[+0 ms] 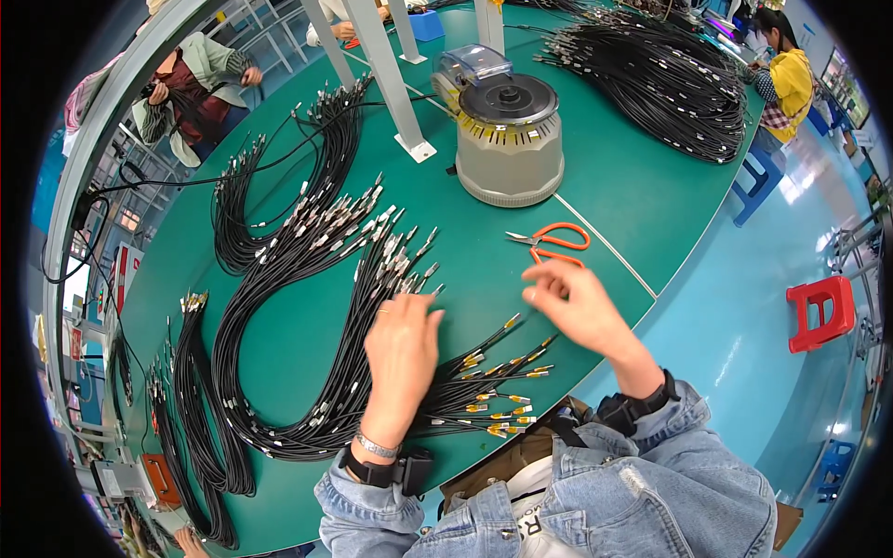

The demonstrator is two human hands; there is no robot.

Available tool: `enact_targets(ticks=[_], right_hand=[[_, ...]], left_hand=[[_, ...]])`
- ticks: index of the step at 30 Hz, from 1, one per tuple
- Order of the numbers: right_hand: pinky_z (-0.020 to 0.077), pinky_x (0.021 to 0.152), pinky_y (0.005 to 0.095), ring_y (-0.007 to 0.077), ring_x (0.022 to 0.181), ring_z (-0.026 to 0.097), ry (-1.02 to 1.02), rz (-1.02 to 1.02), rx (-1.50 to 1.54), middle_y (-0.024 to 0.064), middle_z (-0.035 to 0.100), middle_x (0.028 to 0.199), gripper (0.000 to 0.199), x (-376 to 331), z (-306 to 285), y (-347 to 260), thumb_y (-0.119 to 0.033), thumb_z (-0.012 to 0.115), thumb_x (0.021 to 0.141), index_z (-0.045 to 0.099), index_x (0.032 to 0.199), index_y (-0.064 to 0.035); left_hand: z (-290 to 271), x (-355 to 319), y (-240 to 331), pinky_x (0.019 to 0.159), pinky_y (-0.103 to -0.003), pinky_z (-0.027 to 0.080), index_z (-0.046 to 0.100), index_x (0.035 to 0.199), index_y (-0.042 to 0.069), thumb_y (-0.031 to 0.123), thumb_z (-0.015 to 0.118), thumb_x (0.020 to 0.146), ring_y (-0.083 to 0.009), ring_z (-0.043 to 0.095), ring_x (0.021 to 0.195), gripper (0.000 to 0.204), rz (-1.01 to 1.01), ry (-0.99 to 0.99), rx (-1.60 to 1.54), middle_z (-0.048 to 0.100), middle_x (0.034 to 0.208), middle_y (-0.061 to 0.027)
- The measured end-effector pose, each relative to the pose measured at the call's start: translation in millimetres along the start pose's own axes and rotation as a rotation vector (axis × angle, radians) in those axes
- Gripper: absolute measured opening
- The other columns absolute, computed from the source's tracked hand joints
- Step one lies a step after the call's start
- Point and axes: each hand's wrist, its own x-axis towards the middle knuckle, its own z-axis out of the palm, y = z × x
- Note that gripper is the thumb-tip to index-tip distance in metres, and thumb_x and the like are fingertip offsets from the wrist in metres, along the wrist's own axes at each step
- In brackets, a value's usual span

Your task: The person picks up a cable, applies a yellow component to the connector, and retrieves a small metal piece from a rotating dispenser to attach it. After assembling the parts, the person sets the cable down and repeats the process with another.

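My left hand (402, 344) is over the connector ends of a black cable bundle (349, 372). Its fingers are bent downward and close together; what lies under them is hidden. To the right, my right hand (579, 305) hovers just below a pair of orange-handled scissors (563, 237), its thumb and forefinger apart and nothing visible between them. Between and below my hands, cable ends with yellow-marked metal tips (498, 405) fan out toward the table's near edge.
A grey round machine with a black top (510, 139) stands beyond the scissors, next to a white metal post (391, 84). More cable bundles lie at the left (200, 400) and far right (660, 84). A red stool (821, 313) stands on the blue floor. Other people work around the table.
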Motion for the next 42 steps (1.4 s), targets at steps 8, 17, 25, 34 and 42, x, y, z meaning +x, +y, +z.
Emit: enact_targets(ticks=[8,17,25,34,42], right_hand=[[0.0399,0.064,0.0222,0.0069,0.070,0.048,0.495,-0.286,0.308,0.0001,0.057,0.079,0.024,85.4,-53.9,-29.1,-0.018,0.060,0.086,0.061,0.096,0.0039],[0.0273,0.051,0.0215,0.0035,0.053,0.032,0.351,-0.160,0.530,-0.0058,0.043,0.064,0.016,117.3,-59.7,-47.4,-0.016,0.061,0.085,0.060,0.083,0.0003],[0.0310,0.052,0.0205,0.0039,0.055,0.035,0.077,-0.385,0.875,-0.0039,0.044,0.066,0.011,72.6,-37.3,-64.5,-0.012,0.060,0.086,0.057,0.085,-0.0010],[0.0392,0.066,0.0218,0.0065,0.073,0.046,-0.192,-0.178,0.567,-0.0003,0.051,0.080,0.011,-15.2,49.1,-39.2,-0.008,0.058,0.087,0.055,0.081,0.0007],[0.0412,0.071,0.0234,0.0074,0.077,0.049,-0.139,-0.098,0.562,0.0006,0.053,0.082,0.010,-10.7,70.1,-24.2,-0.007,0.059,0.087,0.057,0.083,0.0018]], left_hand=[[8.8,-4.9,-24.7,0.061,-0.039,0.047,0.057,0.079,0.004,0.007,0.064,0.075,-0.0287,0.057,0.073,0.009,-0.120,-0.100,0.296,0.055,0.079,-0.0095],[6.3,-6.6,-22.5,0.056,-0.036,0.047,0.056,0.081,0.002,0.009,0.064,0.076,-0.0263,0.059,0.065,0.013,-0.210,-0.108,0.037,0.058,0.071,-0.0100],[0.2,-2.3,-10.8,0.053,-0.030,0.046,0.062,0.087,-0.001,0.008,0.064,0.079,-0.0202,0.059,0.058,0.012,-0.249,-0.088,-0.292,0.062,0.069,-0.0102],[-16.7,-15.5,16.5,0.048,-0.020,0.038,0.063,0.088,-0.003,0.005,0.061,0.084,-0.0032,0.049,0.054,0.008,-0.352,-0.007,-0.535,0.060,0.068,-0.0024],[-18.4,-21.0,23.6,0.046,-0.018,0.035,0.063,0.088,-0.002,0.000,0.064,0.080,-0.0020,0.048,0.053,0.008,-0.266,0.045,-0.478,0.061,0.070,-0.0027]])
